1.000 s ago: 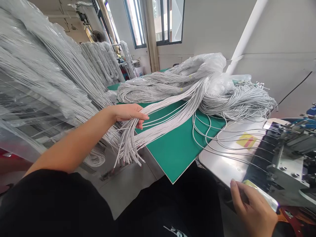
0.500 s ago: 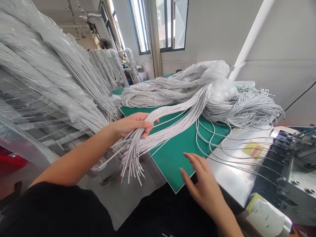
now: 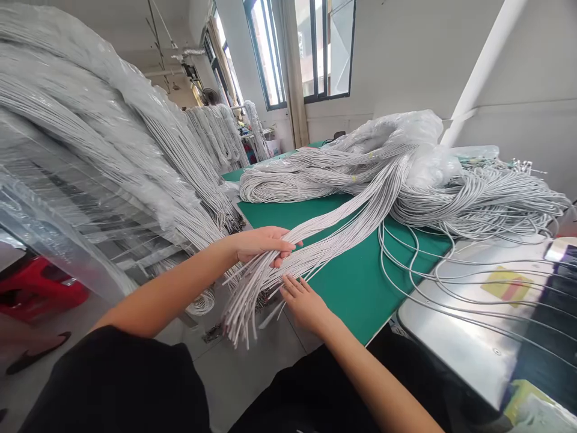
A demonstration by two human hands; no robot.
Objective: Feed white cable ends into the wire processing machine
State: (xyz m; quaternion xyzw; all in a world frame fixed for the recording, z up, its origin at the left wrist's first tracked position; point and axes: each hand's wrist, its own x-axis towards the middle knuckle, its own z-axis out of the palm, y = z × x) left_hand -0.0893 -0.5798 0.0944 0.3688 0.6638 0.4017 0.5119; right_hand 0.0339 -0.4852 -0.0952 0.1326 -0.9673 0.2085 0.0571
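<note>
Room: a pale-walled workshop with windows stood beyond your green tabletop.
Held cables: the white cable bundle reached from the heap to your left hand, its cut ends hanging past the table's edge.
Left fingers: clamped around that bundle, as they were half a second earlier.
Right fingers: outstretched and close together; with the thumb hidden, you could not tell whether they pinched anything.
Right hand's place: your right hand had come from the machine side, over the table's near corner, to the lower strands, just beside your left.
Heap: coiled cables and clear plastic lay behind.
Machine side: loose cables ran over the metal plate.
Left side: plastic-wrapped bundles hung; more of the red stool showed than before.
</note>
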